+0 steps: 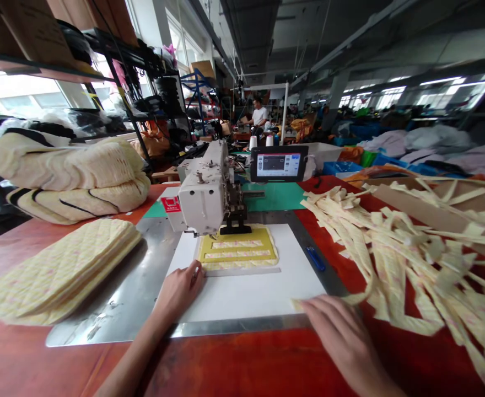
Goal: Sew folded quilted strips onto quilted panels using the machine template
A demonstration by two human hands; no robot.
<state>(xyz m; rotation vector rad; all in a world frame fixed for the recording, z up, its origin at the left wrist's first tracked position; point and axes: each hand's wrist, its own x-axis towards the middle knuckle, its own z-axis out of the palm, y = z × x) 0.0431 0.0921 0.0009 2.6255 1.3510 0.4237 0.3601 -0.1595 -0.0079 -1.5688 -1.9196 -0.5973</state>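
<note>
My left hand [182,286] is at the lower left corner of a quilted yellow fabric piece [237,267], its fingers curled together at that edge. A yellow slotted template [234,248] lies on this piece, under the head of a white sewing machine [203,193]. My right hand [341,331], slightly blurred, is low over the front right of the white plate [251,298]. Its fingers are closed on a pale yellow fabric strip [295,304], whose end sticks out past the fingertips; the palm hides much of the strip.
Quilted pieces [60,264] are stacked at left, with thicker cream bundles [77,171] behind. Loose fabric strips [391,259] cover the right side. Blue thread snips [316,258] lie right of the plate. A control screen [279,164] stands behind; a person [259,117] sits far back.
</note>
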